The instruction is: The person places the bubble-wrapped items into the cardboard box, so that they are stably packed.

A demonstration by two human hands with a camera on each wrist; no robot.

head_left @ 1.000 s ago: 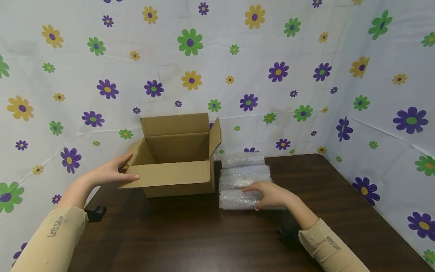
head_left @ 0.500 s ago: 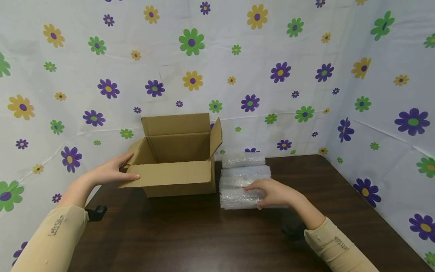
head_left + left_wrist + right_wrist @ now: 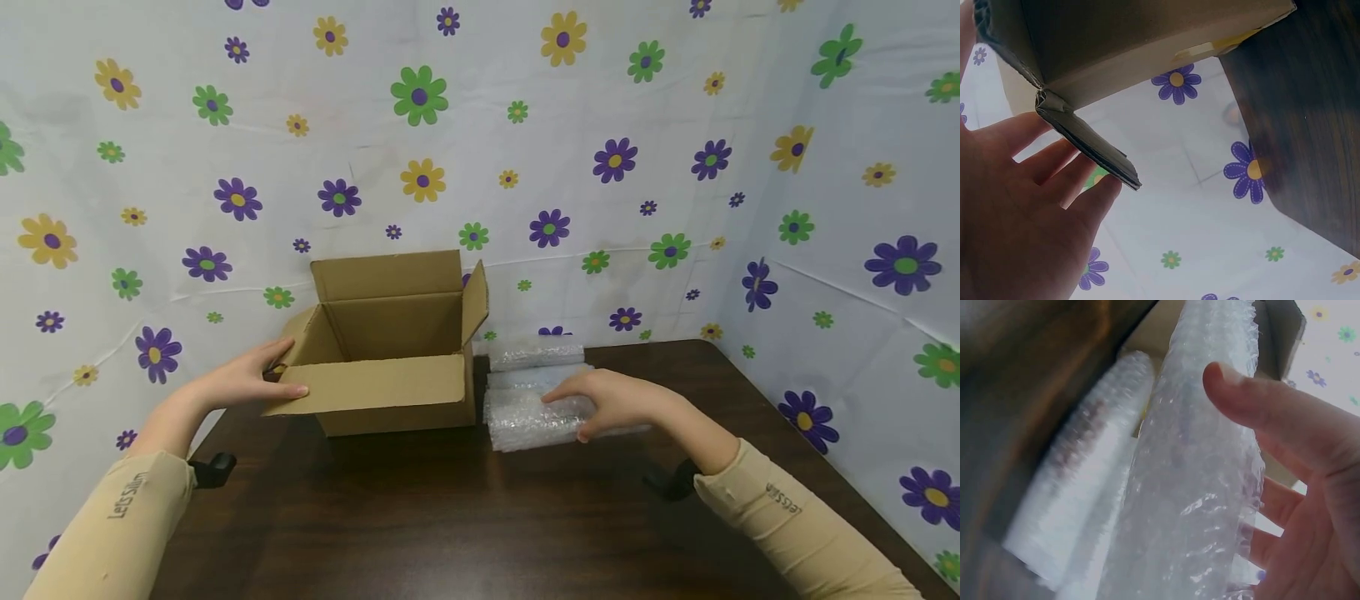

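Observation:
An open cardboard box [image 3: 397, 417] stands at the back left of the table in the head view. My left hand [image 3: 236, 379] holds its left corner, thumb on the front flap [image 3: 390, 383]; in the left wrist view the fingers lie against a side flap [image 3: 1091, 140]. My right hand [image 3: 630, 398] grips a bubble-wrapped roll [image 3: 528, 423] just right of the box. Thumb and fingers go round this wrapped roll [image 3: 1179, 481] in the right wrist view. Other bubble-wrapped rolls [image 3: 536, 354] lie behind it; what the wrap encloses is hidden.
The dark wooden table [image 3: 450, 517] runs up to a flower-printed cloth [image 3: 510, 275] at the back and right. The box's back flap [image 3: 386, 275] stands up, and its right flap [image 3: 475, 300] leans outward near the rolls.
My right hand has raised the front wrapped roll and moved it slightly back, overlapping the roll behind. The left hand and the box have stayed in place.

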